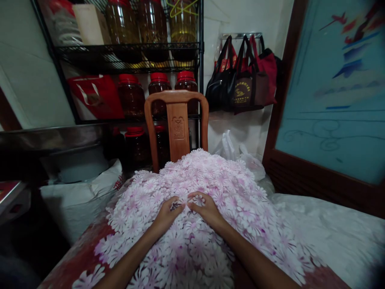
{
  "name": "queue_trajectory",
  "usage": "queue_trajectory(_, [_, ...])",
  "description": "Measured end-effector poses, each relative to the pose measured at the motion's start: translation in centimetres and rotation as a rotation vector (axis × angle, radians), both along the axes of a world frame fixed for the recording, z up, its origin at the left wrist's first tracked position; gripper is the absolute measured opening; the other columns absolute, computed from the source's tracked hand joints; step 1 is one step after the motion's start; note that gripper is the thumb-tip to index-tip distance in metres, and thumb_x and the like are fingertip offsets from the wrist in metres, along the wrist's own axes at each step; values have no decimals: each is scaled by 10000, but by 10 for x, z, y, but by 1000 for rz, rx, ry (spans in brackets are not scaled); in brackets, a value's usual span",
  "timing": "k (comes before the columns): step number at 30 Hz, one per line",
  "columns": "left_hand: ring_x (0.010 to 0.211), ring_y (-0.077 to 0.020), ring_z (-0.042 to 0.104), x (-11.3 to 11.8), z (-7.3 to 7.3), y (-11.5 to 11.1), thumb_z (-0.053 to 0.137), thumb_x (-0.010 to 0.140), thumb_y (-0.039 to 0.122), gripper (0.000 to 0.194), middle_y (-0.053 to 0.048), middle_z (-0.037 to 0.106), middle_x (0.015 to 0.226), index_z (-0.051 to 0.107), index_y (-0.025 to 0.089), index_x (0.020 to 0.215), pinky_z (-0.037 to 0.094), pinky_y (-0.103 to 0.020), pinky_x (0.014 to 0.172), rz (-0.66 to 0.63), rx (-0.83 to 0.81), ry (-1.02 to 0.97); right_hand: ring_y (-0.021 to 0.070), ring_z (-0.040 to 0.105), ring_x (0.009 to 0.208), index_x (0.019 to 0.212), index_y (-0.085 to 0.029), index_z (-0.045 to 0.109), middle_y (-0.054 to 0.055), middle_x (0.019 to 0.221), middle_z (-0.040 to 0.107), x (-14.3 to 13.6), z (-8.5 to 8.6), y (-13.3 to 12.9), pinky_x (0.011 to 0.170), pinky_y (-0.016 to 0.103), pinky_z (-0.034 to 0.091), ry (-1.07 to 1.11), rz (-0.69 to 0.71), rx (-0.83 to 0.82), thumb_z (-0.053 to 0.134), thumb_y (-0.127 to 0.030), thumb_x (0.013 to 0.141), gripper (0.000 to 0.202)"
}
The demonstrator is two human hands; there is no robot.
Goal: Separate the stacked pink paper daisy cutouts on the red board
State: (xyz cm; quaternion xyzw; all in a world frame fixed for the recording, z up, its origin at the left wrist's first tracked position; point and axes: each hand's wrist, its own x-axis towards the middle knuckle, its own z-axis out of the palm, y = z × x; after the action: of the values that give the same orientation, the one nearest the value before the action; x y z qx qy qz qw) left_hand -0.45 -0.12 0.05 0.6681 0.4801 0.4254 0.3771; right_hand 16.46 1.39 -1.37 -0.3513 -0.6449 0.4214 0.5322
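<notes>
A large heap of white and pale purple flower cutouts (210,176), with thin split petals, covers most of the table (72,263). Over the middle of the heap, my left hand (171,210) and my right hand (207,208) face each other with fingertips close together. Thumb and fingers of each hand are pinched on a white flower cutout (184,201) between them. Whether it is one flower or a few layered ones, I cannot tell. A single loose flower (88,277) lies apart near the table's left front edge.
Behind the heap stands a wooden chair (178,124). A black wire shelf (126,49) carries several red-lidded jars (130,96). Bags (243,82) hang on the wall. White sacks lie at the left (81,200) and right (333,233), near a glass-panelled door (333,92).
</notes>
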Motion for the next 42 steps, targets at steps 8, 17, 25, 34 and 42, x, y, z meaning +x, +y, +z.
queue_trajectory(8, [646, -25, 414, 1, 1, 0, 543, 713, 367, 257, 23, 467, 661, 522, 111, 722, 317, -133, 637, 32, 39, 51, 146, 538, 884, 881, -169, 620, 14, 888, 608, 1, 4, -4, 855, 262, 379, -25, 29, 83, 652, -299, 714, 214])
queue_trajectory(17, [695, -38, 459, 0, -5, 2, 532, 713, 318, 199, 8, 545, 734, 559, 124, 745, 337, -138, 679, 55, 83, 68, 135, 519, 839, 842, -164, 601, 9, 839, 583, -1, 6, -6, 807, 244, 381, -38, 46, 98, 640, -286, 715, 180])
queue_trajectory(25, [727, -56, 479, -4, -3, 2, 480, 742, 335, 234, -1, 560, 751, 580, 130, 795, 348, -145, 709, 55, 55, -4, 129, 527, 807, 871, -172, 574, 8, 841, 583, 1, 3, -3, 762, 229, 401, -46, 34, 71, 621, -307, 726, 204])
queue_trajectory(34, [639, -32, 415, -2, -3, 0, 582, 679, 451, 355, 16, 479, 642, 532, 99, 691, 324, -135, 633, 7, 27, -42, 148, 539, 849, 878, -173, 582, 21, 874, 590, 1, 3, -3, 816, 259, 406, -63, 23, 82, 616, -349, 738, 228])
queue_trajectory(42, [643, -27, 418, -1, 0, -1, 575, 689, 455, 358, 15, 482, 657, 545, 100, 714, 325, -128, 629, 25, 32, -35, 140, 541, 830, 878, -169, 586, 16, 855, 592, 0, 4, -3, 805, 255, 411, -71, 26, 80, 622, -347, 737, 231])
